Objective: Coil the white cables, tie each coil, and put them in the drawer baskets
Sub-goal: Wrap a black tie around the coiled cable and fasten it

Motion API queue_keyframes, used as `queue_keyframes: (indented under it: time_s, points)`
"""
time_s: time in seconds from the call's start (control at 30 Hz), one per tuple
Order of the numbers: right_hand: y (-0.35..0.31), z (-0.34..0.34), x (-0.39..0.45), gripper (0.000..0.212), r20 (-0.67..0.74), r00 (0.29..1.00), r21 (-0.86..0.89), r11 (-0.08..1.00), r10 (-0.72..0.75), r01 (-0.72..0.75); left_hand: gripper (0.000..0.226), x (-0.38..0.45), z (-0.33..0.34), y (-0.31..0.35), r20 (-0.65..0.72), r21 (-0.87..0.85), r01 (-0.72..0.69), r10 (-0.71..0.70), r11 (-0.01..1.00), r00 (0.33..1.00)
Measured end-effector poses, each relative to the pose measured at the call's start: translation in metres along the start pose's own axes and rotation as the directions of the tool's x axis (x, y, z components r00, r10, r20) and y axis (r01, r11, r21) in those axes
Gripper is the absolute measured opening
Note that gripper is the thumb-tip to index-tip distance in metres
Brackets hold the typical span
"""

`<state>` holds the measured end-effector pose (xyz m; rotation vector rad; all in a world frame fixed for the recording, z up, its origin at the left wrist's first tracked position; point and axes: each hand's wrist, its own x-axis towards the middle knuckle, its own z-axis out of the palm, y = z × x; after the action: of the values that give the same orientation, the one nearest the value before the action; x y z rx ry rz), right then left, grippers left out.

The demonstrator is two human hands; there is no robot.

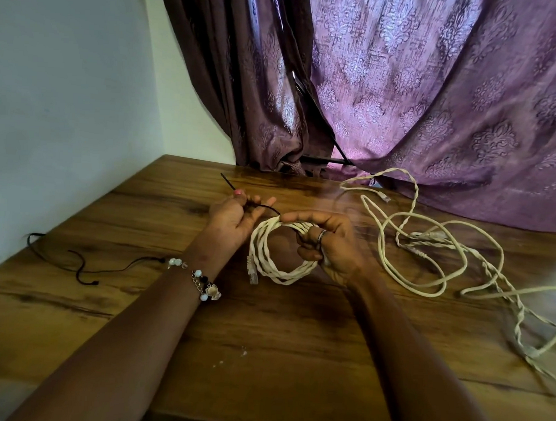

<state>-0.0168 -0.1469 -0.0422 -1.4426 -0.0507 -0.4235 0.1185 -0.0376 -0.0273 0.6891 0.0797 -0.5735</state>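
A coiled white twisted cable (269, 261) hangs just above the wooden table (262, 354) in the middle of the view, with a clear plug dangling at its lower left. My right hand (326, 245) grips the coil's upper right side. My left hand (234, 214) pinches a thin black tie (231, 188) whose near end runs to the top of the coil and whose far end sticks up to the left. Loose white cables (435, 250) lie tangled on the table to the right.
More black ties (83, 266) lie on the table at the left near the wall. A purple patterned curtain (420, 105) hangs behind the table and drapes onto its back edge. The white wall (66, 102) borders the left side. No drawer or basket is in view.
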Motion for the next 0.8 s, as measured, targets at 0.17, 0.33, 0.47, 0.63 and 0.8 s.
queue_keyframes:
  time_s: [0.17, 0.33, 0.47, 0.63, 0.8]
  points:
    - [-0.001, -0.001, -0.001, 0.035, 0.054, 0.998, 0.015, 1.000, -0.007, 0.006, 0.020, 0.006, -0.002, -0.002, -0.005, 0.056, 0.004, -0.004, 0.998, 1.000]
    - [-0.002, 0.002, -0.002, 0.020, 0.026, 1.000, -0.027, 1.000, 0.002, -0.001, 0.027, 0.010, -0.005, -0.005, 0.005, 0.172, -0.059, 0.059, 0.983, 0.998]
    - [-0.004, 0.005, -0.002, 0.022, -0.011, 1.000, -0.038, 0.999, 0.023, -0.024, 0.016, 0.005, -0.002, -0.006, 0.053, 0.289, -0.143, 0.133, 0.947, 0.990]
    - [-0.006, 0.006, 0.001, 0.014, -0.055, 0.998, -0.008, 0.999, 0.034, -0.034, 0.015, -0.003, -0.003, -0.002, 0.368, 0.548, -0.576, 0.443, 0.607, 0.817]
    - [-0.014, -0.001, 0.001, 0.014, -0.116, 0.991, -0.054, 0.996, 0.070, -0.077, 0.024, -0.013, 0.001, -0.008, 0.549, 0.558, -0.678, 0.399, 0.479, 0.734]
